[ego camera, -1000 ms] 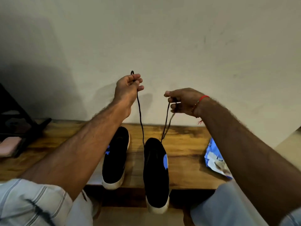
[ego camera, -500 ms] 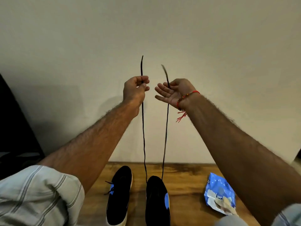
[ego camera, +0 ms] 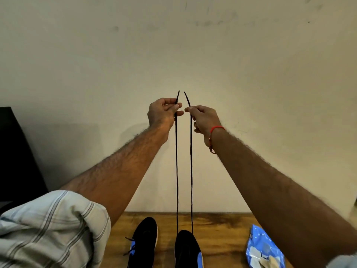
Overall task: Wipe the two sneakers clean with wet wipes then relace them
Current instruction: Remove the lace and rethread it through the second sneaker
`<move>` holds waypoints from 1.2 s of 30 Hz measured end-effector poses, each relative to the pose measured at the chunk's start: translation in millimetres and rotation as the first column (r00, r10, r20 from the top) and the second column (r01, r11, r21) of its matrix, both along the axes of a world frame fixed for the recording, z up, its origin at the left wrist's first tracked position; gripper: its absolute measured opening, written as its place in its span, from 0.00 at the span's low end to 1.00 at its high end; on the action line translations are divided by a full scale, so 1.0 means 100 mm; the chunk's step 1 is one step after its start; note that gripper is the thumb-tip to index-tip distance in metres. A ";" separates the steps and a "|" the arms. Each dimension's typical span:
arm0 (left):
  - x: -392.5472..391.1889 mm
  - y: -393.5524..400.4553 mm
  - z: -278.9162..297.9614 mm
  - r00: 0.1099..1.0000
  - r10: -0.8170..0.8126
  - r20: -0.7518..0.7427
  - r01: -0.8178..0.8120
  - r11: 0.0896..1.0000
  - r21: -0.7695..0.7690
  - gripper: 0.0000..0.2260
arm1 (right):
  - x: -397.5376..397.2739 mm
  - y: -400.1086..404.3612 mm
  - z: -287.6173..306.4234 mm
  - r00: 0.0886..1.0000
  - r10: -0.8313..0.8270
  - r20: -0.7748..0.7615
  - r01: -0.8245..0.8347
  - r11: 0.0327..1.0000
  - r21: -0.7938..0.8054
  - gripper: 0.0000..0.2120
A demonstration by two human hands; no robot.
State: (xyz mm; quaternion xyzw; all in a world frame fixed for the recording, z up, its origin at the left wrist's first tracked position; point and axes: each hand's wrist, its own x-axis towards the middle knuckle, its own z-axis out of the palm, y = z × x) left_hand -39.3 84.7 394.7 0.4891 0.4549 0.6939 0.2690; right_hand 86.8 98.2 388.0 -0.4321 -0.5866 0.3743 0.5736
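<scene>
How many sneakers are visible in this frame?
2. One black sneaker with blue panel lies on the wooden table, left; the other black sneaker beside it, right. Both are cut off by the frame's bottom edge.

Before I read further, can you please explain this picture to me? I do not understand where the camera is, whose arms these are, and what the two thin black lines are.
There is no machine here. The camera sits on a person's head and looks forward and down, so the two arms reaching out are that person's own. The left hand pinches one end of a black shoelace, and the right hand pinches the other end. Both strands are pulled straight up, side by side, from the right sneaker, which stands on a wooden table against a pale wall. The left sneaker stands beside it, with lace ends showing near its side. A blue wet wipes pack lies to the right. The person appears to be evening the lace ends while relacing.
</scene>
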 end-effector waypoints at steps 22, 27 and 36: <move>0.23 0.24 0.02 0.999 0.037 0.022 -0.036 0.998 -0.041 0.07 | 0.01 0.08 0.00 0.977 -0.001 -0.215 0.017 0.997 0.076 0.10; 0.22 0.25 0.02 1.000 0.028 0.014 -0.027 0.999 -0.041 0.07 | 0.02 0.06 0.01 0.978 -0.001 -0.207 0.016 0.998 0.069 0.10; 0.23 0.25 0.04 1.000 0.024 0.006 -0.024 0.999 -0.035 0.06 | 0.04 0.09 0.01 0.984 -0.003 -0.176 0.013 0.998 0.059 0.10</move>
